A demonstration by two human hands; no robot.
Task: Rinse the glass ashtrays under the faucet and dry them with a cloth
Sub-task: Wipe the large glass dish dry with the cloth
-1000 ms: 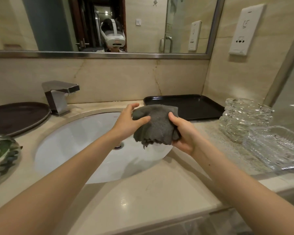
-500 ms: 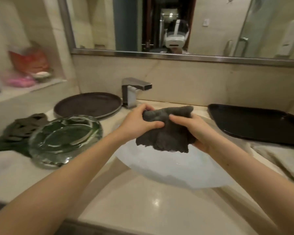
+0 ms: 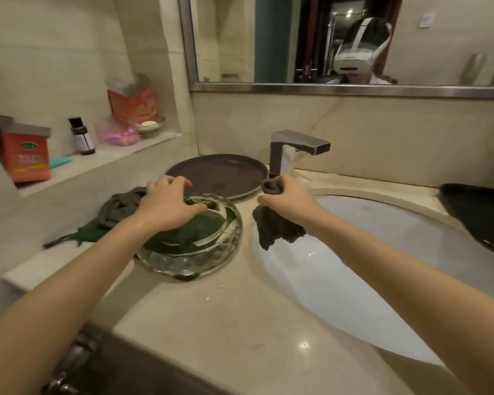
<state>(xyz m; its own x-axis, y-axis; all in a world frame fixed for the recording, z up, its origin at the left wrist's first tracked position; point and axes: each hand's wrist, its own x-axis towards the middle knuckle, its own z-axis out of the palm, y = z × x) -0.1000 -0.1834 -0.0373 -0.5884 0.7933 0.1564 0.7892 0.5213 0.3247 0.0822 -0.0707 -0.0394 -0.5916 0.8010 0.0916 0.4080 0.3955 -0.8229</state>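
Bathroom counter seen from above, white sink (image 3: 354,280) at 3 o'clock. Left hand (image 3: 166,206) at 10 o'clock of centre, fingers curled over the far rim of a large round glass ashtray (image 3: 191,252), gripping it; ashtray flat on the counter just left of the sink, partly over a dark green cloth (image 3: 117,215). Right hand (image 3: 285,199) at 12 o'clock, fist closed round a bunched grey cloth (image 3: 277,232), tail hanging over the sink edge. Faucet (image 3: 294,149) at 12 o'clock, just behind, apparently no water running. Dark round plate (image 3: 217,175) behind the ashtray. Judging by this: ashtray just being picked up, its rinsing or drying not started; cloth ready in hand.
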